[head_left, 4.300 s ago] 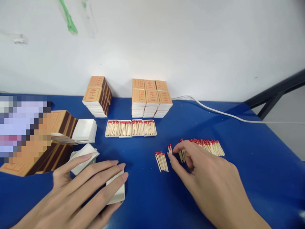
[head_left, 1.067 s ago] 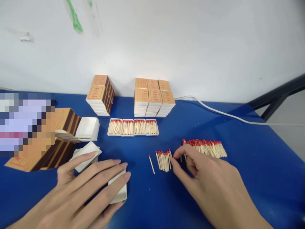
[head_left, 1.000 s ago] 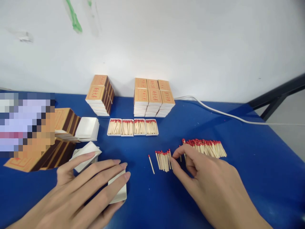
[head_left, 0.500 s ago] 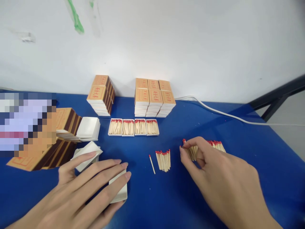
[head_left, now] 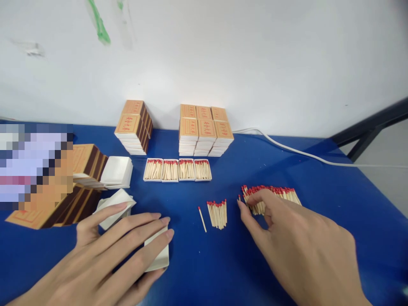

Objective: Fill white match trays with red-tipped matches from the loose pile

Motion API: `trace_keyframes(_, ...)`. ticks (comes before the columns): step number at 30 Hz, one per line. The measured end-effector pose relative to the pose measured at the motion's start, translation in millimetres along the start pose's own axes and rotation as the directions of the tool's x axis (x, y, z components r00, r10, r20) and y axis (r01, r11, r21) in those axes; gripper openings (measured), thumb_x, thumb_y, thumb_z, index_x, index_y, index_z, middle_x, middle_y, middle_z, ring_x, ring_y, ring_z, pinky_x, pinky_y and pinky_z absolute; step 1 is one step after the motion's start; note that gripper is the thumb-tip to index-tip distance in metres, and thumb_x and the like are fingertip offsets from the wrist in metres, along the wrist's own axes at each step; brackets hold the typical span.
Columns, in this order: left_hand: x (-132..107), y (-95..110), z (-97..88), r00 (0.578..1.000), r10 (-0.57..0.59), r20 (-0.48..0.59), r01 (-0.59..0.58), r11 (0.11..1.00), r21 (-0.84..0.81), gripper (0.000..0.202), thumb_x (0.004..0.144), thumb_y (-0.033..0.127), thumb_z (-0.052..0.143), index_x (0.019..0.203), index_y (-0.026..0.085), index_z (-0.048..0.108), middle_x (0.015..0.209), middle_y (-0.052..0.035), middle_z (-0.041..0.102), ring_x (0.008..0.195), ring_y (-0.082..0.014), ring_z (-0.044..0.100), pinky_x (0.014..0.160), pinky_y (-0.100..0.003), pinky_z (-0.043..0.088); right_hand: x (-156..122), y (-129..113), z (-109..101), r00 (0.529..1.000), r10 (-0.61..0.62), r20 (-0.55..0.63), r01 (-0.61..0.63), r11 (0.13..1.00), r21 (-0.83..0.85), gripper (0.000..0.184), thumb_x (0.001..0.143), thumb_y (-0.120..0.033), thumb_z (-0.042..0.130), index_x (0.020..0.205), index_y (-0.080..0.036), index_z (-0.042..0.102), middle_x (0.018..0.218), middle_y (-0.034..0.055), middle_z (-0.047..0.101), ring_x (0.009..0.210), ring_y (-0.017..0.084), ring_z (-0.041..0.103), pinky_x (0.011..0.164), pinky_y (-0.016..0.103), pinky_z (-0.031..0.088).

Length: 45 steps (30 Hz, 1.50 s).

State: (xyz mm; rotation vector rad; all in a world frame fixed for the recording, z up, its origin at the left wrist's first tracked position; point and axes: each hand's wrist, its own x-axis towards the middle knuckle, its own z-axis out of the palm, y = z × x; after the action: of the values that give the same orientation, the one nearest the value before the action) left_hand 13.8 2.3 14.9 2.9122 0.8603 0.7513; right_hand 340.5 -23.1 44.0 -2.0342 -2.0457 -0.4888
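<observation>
My left hand [head_left: 108, 255] lies flat, fingers stretched out, on top of an empty white matchbox tray [head_left: 158, 260] near the front of the blue table [head_left: 207, 276]. My right hand [head_left: 299, 242] reaches to the left end of a long pile of red-tipped matches [head_left: 282, 193]. Its thumb and curled forefinger pinch a few matches there. A small bundle of matches [head_left: 217, 209] lies just left of that hand, apart from it. A single match [head_left: 202, 219] lies beside the bundle.
Four trays filled with matches [head_left: 177, 170] stand in a row mid-table. Behind them are stacks of closed matchboxes [head_left: 205, 129] and a second stack [head_left: 133, 127]. Empty white trays [head_left: 117, 172] and brown-edged sleeves [head_left: 86, 163] lie at left. A white cable [head_left: 287, 148] runs along the back right.
My right hand has left the small bundle and moved right to the big pile, closing its fingers on matches there. The bundle has grown and a single match lies beside it. My left hand stays put.
</observation>
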Motion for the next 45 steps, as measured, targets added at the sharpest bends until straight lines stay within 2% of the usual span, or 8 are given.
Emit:
trace_keyframes(5, 0, 0, -1.3, 1.000, 0.012, 0.010, -0.012, 1.000, 0.003, 0.033, 0.114, 0.019, 0.068, 0.145, 0.017, 0.078, 0.148, -0.0062, 0.082, 0.142, -0.0227, 0.071, 0.150, -0.046, 0.019, -2, 0, -4, 1.000, -0.018, -0.001, 0.018, 1.000, -0.021, 0.035, 0.112, -0.036, 0.050, 0.087, -0.027, 0.073, 0.061, 0.0022, 0.071, 0.048, 0.029, 0.070, 0.046, 0.034, 0.029)
trace_keyframes(13, -1, -1, 2.8, 1.000, 0.011, -0.022, -0.011, 1.000, 0.002, 0.033, 0.114, 0.019, 0.067, 0.144, 0.018, 0.079, 0.145, -0.0070, 0.083, 0.138, -0.0239, 0.075, 0.149, -0.048, 0.022, -6, 1, -4, 0.999, -0.039, 0.013, 0.039, 0.999, -0.033, 0.037, 0.115, -0.037, 0.049, 0.087, -0.028, 0.072, 0.067, 0.0014, 0.077, 0.053, 0.029, 0.076, 0.048, 0.035, 0.032)
trace_keyframes(20, 0, -2, 2.8, 0.999, 0.019, -0.032, -0.019, 1.000, 0.005, 0.032, 0.115, 0.019, 0.066, 0.144, 0.019, 0.079, 0.146, -0.0057, 0.083, 0.141, -0.0226, 0.073, 0.149, -0.048, 0.021, -6, -4, -3, 0.996, -0.089, -0.012, 0.089, 0.995, 0.035, 0.034, 0.111, -0.028, 0.049, 0.087, -0.027, 0.072, 0.060, -0.0019, 0.068, 0.042, 0.024, 0.068, 0.042, 0.036, 0.034)
trace_keyframes(25, 1, -1, 1.3, 1.000, 0.017, -0.026, -0.017, 1.000, -0.001, 0.032, 0.115, 0.020, 0.067, 0.144, 0.017, 0.079, 0.147, -0.0063, 0.082, 0.142, -0.0226, 0.071, 0.150, -0.047, 0.020, -4, -11, -3, 0.994, -0.111, -0.006, 0.111, 0.987, 0.116, 0.032, 0.109, -0.025, 0.050, 0.088, -0.026, 0.074, 0.060, -0.0036, 0.066, 0.042, 0.020, 0.066, 0.042, 0.034, 0.038)
trace_keyframes(29, 0, -1, 2.0, 1.000, 0.024, -0.014, -0.024, 1.000, -0.007, 0.032, 0.115, 0.020, 0.067, 0.145, 0.017, 0.079, 0.149, -0.0065, 0.081, 0.144, -0.0225, 0.067, 0.150, -0.049, 0.018, -3, -11, -4, 0.994, -0.113, 0.000, 0.111, 0.975, 0.191, 0.034, 0.111, -0.028, 0.050, 0.087, -0.027, 0.074, 0.057, -0.0059, 0.060, 0.037, 0.016, 0.058, 0.041, 0.031, 0.038)
trace_keyframes(33, -1, -1, 2.3, 0.999, 0.026, -0.027, -0.027, 1.000, -0.013, 0.033, 0.115, 0.018, 0.068, 0.146, 0.016, 0.079, 0.148, -0.0073, 0.081, 0.144, -0.0224, 0.067, 0.149, -0.049, 0.019, -1, -6, -5, 0.997, -0.080, -0.012, 0.081, 0.981, 0.177, 0.033, 0.114, -0.033, 0.049, 0.093, -0.027, 0.073, 0.055, -0.0075, 0.056, 0.034, 0.015, 0.053, 0.038, 0.030, 0.035)
trace_keyframes(38, -1, -2, 2.5, 0.999, 0.014, -0.032, -0.014, 1.000, -0.010, 0.032, 0.116, 0.018, 0.065, 0.144, 0.019, 0.080, 0.146, -0.0058, 0.082, 0.141, -0.0222, 0.071, 0.149, -0.049, 0.020, -1, 1, -2, 0.993, -0.120, 0.021, 0.115, 0.983, 0.145, 0.034, 0.116, -0.037, 0.045, 0.106, -0.024, 0.075, 0.059, -0.0063, 0.064, 0.034, 0.015, 0.056, 0.037, 0.030, 0.034)
trace_keyframes(45, 0, 0, 3.7, 0.999, 0.014, -0.032, -0.015, 1.000, -0.002, 0.031, 0.115, 0.018, 0.066, 0.143, 0.017, 0.080, 0.144, -0.0065, 0.083, 0.140, -0.0233, 0.070, 0.148, -0.048, 0.021, -1, 2, 1, 0.992, -0.117, 0.042, 0.109, 0.981, 0.158, 0.031, 0.114, -0.033, 0.050, 0.089, -0.030, 0.068, 0.056, -0.0071, 0.063, 0.037, 0.020, 0.064, 0.039, 0.033, 0.037)
